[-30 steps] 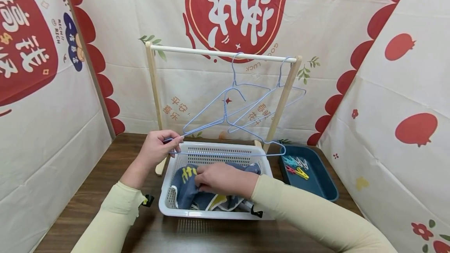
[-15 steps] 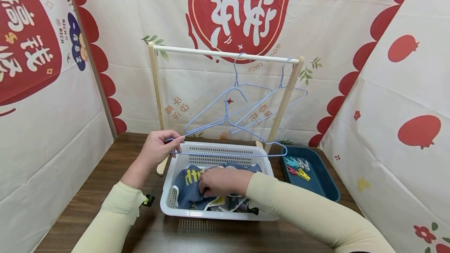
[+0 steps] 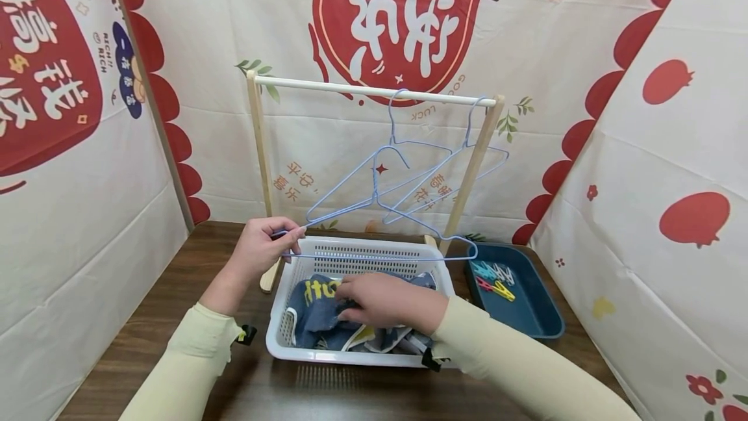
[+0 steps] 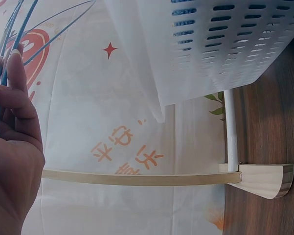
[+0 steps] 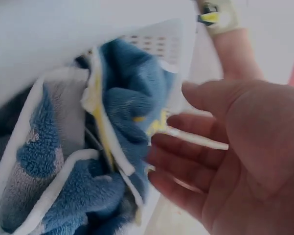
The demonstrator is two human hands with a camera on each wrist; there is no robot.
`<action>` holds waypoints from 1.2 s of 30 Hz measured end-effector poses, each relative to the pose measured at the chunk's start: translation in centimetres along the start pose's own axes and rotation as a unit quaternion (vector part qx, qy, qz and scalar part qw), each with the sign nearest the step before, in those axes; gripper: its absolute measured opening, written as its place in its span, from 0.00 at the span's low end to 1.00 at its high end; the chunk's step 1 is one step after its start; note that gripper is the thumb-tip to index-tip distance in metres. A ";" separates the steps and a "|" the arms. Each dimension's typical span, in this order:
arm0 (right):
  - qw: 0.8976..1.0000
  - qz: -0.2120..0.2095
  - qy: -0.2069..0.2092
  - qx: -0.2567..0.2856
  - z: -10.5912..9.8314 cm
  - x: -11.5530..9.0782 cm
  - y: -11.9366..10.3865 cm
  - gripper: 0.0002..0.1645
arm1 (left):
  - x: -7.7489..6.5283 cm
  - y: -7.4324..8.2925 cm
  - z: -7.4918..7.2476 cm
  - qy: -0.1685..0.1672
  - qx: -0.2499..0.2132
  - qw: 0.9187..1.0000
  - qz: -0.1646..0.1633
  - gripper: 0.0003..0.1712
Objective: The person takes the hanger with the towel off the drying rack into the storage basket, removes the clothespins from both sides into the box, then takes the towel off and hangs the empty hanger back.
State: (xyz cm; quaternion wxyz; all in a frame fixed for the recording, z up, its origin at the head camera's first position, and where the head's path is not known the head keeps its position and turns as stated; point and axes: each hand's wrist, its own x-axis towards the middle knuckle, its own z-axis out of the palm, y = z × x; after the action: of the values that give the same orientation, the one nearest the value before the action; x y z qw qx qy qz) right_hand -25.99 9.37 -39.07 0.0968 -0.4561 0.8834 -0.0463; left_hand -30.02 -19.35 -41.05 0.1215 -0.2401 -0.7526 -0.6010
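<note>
My left hand (image 3: 264, 247) grips one end of a blue wire clothes hanger (image 3: 374, 257), holding it above the back of a white plastic basket (image 3: 362, 359). In the left wrist view, thumb and fingers pinch the blue wire (image 4: 19, 30). Over the basket is my right hand (image 3: 380, 301), at a blue-grey towel (image 3: 318, 310) with yellow lettering and white edging. From the right wrist, the fingers (image 5: 186, 161) look loosely bent beside the towel (image 5: 132, 105), thumb apart, gripping nothing. Whether the fingertips touch the cloth cannot be told. More folded cloth (image 5: 34, 147) lies in the basket.
Behind the basket stands a wooden rack with a white rail (image 3: 327, 85); two blue hangers (image 3: 393, 122) hang from it. A dark blue tray (image 3: 543, 304) at the right holds several clothespins (image 3: 501, 290). Printed cloth walls surround the wooden table (image 3: 158, 323).
My right hand has shifted slightly right, its thumb and fingers spreading from the towel. The towel's lettering shows more than a second ago. The left hand and its hanger stay nearly still.
</note>
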 end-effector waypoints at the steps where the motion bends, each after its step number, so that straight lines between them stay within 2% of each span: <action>1: 1.000 0.013 0.017 0.010 -0.2 -0.7 0.1 0.20 | 0.0 0.0 0.0 0.001 0.001 1.000 0.000 0.06; 5: 0.993 0.077 0.080 0.029 -0.5 -3.3 0.8 0.21 | 0.0 0.0 -0.2 0.003 0.008 1.000 0.005 0.07; 9: 0.980 0.152 0.127 0.017 0.0 -5.6 1.8 0.23 | -0.1 0.1 -0.2 0.006 0.010 1.000 0.007 0.06; 12: 0.964 0.217 0.152 -0.011 0.8 -7.1 2.6 0.28 | -0.2 0.1 -0.2 0.007 0.006 1.000 0.004 0.06; 15: 0.944 0.278 0.174 -0.040 1.8 -8.3 3.6 0.34 | -0.2 0.1 -0.2 0.005 0.005 1.000 0.003 0.06; 20: 0.914 0.354 0.196 -0.037 3.4 -9.5 5.7 0.42 | -0.2 0.2 -0.1 0.001 0.001 1.000 0.008 0.07; 24: 0.899 0.387 0.205 -0.006 4.6 -9.9 7.1 0.43 | -0.2 0.1 -0.1 0.001 0.002 1.000 0.007 0.05; 27: 0.893 0.400 0.206 0.015 5.4 -10.1 7.8 0.41 | -0.3 -0.1 -0.1 0.003 0.006 1.000 0.006 0.05; 31: 0.890 0.408 0.202 0.028 6.1 -10.1 8.4 0.38 | -0.2 -0.2 -0.1 0.005 0.008 1.000 0.010 0.06; 36: 0.893 0.399 0.202 0.040 6.6 -9.9 8.8 0.37 | -0.5 -0.3 -0.4 0.013 0.017 1.000 0.014 0.07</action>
State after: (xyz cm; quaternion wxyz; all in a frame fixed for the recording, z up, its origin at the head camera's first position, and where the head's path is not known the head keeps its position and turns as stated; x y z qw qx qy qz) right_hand -26.03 22.62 -45.74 -0.0554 -0.0416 0.9891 -0.1299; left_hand -29.83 -19.91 -41.41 0.1436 -0.2407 -0.7576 -0.5895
